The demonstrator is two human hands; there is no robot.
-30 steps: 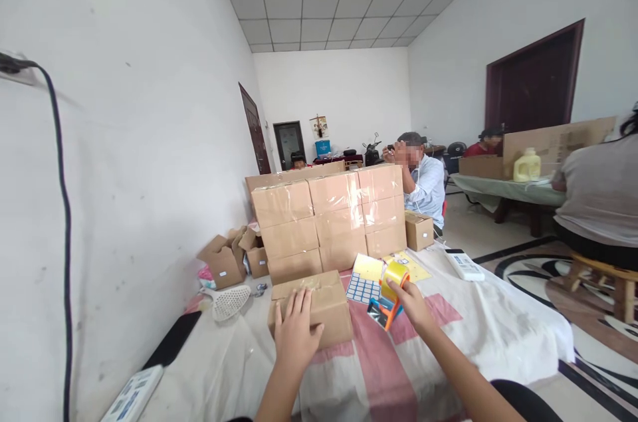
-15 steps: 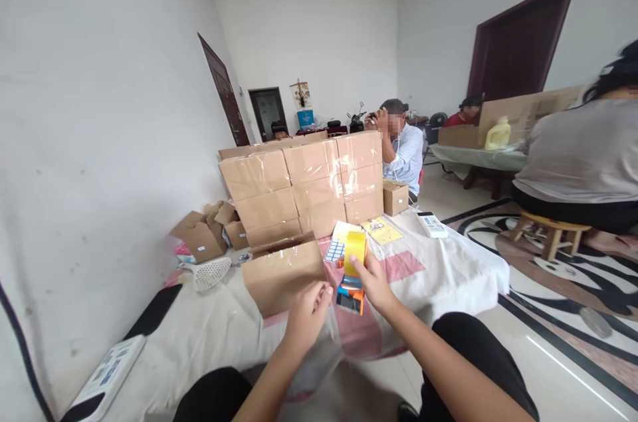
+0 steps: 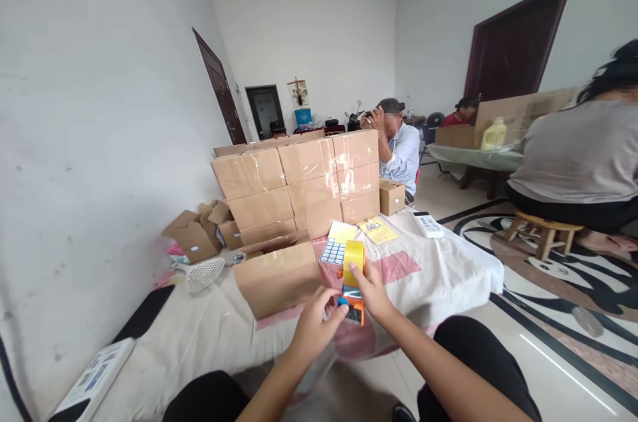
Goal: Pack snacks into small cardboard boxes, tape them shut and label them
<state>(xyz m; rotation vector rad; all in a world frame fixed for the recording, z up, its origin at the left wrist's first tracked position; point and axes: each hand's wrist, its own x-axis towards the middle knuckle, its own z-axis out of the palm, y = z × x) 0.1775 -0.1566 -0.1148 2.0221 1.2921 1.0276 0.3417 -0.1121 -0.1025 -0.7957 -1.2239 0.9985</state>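
My right hand (image 3: pixel 371 292) grips an orange tape dispenser (image 3: pixel 353 306) carrying a yellow tape roll (image 3: pixel 354 254), held above the near edge of the cloth-covered table (image 3: pixel 448 269). My left hand (image 3: pixel 315 321) is curled, its fingertips pinched at the dispenser's lower front end; what they pinch is too small to make out. Just left of both hands a brown cardboard box (image 3: pixel 276 276) lies on the table.
A taped stack of boxes (image 3: pixel 299 186) stands behind, with open small boxes (image 3: pixel 199 232) at the left wall. Sticker sheets (image 3: pixel 333 246), a white remote (image 3: pixel 427 224), a white scoop (image 3: pixel 202 272) and a scale (image 3: pixel 92 379) lie on the table. Other people sit behind and at the right.
My left hand left the top of the box and came to the dispenser's front. The view dropped and the dispenser came nearer to me.
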